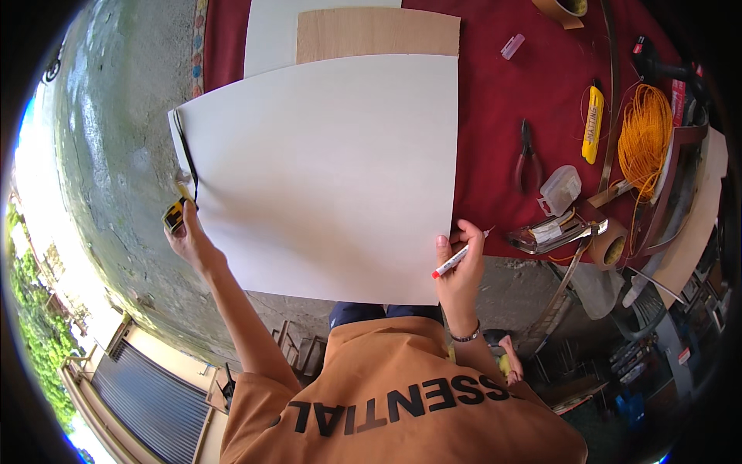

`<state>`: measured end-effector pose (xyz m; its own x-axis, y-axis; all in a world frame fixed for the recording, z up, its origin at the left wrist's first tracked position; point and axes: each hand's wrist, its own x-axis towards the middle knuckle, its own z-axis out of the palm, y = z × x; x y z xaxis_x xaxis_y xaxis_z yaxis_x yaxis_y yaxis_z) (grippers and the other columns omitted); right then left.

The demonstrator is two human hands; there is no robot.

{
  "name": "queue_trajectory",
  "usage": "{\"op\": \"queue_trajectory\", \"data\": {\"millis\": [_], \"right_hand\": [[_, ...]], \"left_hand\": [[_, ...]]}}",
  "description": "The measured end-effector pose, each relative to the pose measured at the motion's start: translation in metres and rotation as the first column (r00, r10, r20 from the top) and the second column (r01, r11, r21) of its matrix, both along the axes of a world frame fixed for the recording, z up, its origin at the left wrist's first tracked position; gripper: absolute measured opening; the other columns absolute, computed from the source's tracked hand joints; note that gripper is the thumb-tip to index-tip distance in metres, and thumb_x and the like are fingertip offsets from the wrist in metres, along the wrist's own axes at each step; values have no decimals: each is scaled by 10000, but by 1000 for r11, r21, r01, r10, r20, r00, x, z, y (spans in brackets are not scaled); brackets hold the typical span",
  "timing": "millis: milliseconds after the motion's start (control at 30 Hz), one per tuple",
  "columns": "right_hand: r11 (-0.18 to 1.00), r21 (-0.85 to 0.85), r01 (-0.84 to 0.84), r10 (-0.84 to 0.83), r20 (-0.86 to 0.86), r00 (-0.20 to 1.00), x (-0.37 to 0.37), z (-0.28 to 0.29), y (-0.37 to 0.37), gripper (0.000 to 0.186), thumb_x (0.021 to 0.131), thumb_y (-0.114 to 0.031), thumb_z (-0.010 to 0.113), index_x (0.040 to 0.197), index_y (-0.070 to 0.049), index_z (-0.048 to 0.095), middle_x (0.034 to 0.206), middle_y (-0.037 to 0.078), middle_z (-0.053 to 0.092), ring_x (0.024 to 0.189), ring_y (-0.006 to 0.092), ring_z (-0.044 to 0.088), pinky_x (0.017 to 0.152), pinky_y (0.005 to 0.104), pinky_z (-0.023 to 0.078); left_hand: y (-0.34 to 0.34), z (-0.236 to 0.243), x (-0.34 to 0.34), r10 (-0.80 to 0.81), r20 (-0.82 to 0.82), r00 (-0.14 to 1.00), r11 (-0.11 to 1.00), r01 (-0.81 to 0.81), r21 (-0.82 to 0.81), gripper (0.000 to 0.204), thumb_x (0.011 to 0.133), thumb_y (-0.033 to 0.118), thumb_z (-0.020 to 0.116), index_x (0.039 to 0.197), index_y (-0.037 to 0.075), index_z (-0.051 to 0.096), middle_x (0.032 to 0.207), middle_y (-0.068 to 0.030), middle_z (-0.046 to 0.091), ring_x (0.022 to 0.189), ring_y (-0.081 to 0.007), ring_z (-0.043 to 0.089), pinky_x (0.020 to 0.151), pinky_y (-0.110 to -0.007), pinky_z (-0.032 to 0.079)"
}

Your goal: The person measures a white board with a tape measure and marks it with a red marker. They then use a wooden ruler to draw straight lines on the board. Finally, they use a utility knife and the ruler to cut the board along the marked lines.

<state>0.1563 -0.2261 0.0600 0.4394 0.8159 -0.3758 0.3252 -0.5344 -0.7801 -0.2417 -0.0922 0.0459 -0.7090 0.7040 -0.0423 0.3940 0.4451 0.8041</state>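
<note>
1. Fingers of the left hand [189, 241] are curled round a yellow and black tape measure [175, 216]. Thumb and fingers of the right hand [460, 278] pinch a white marker pen [449, 264] with a red end.
2. The big white sheet [332, 178] lies on the red cloth [495, 100], right in front of the person, and its near end pokes out past the cloth. Make its middle the middle of a clock: the left hand is at 8 o'clock, the right hand at 4 o'clock.
3. A dark, bent strip [188, 160] goes from 10 o'clock down to the tape measure. The view is poor there, so maybe it is the tape seen side-on.
4. I judge the work is near its start. The sheet is laid out, but no pen line or cut shows on it, so marking looks left to do.
5. The left arm reaches far out, almost straight. The right arm is nearer the body, and the pen's thin end points to 2 o'clock.
6. Pliers [529, 162] lie at 3 o'clock. Plywood [379, 35] is at 12 o'clock.
</note>
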Motion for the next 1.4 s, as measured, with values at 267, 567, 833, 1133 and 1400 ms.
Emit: {"op": "queue_trajectory", "data": {"millis": [267, 567, 833, 1133, 1400], "right_hand": [[982, 184, 49, -39, -60, 997, -2, -4, 5, 224, 1024, -176, 605, 1105, 28, 563, 792, 106, 591, 647, 129, 545, 581, 285, 443], [934, 354, 39, -43, 3, 999, 16, -4, 74, 225, 1027, -137, 594, 1168, 37, 568, 909, 100, 635, 783, 161, 614, 699, 307, 511], [919, 390, 50, -150, 229, 962, 58, -14, 28, 512, 1100, -416, 368, 1236, 20, 598, 798, 78, 602, 721, 169, 613, 617, 318, 497], [849, 523, 71, -31, -85, 996, 46, -27, 3, 189, 1000, -58, 573, 1165, 32, 562, 836, 89, 649, 697, 111, 610, 608, 231, 485], [794, 598, -109, 179, -60, 982, 34, -45, 14, 119, 868, 23, 627, 986, 9, 629, 772, 96, 664, 648, 175, 611, 608, 283, 495]], "left_hand": [[-53, -14, -101, 17, 672, 741, 999, -37, 16, 422, 943, 398, 652, 1235, 98, 591, 1183, -36, 627, 1129, -276, 596, 937, -484, 477], [53, 43, 18, -15, 12, 1000, 978, 13, 209, 450, 866, 308, 788, 1158, 8, 625, 1146, -146, 673, 1101, -271, 629, 963, -424, 520], [-31, -7, 181, -422, -274, 864, 873, 468, 133, 707, 704, 159, 920, 1246, 9, 492, 1234, -189, 560, 1193, -296, 557, 1022, -398, 468], [-69, -30, 223, -444, -329, 833, 861, 499, 101, 737, 692, 128, 905, 1242, 25, 425, 1270, -195, 491, 1329, -408, 495, 1090, -496, 406], [-64, -37, 215, -426, -262, 866, 861, 477, 179, 780, 731, 134, 891, 1331, 39, 402, 1256, -165, 443, 1324, -379, 502, 1083, -494, 413]]}}
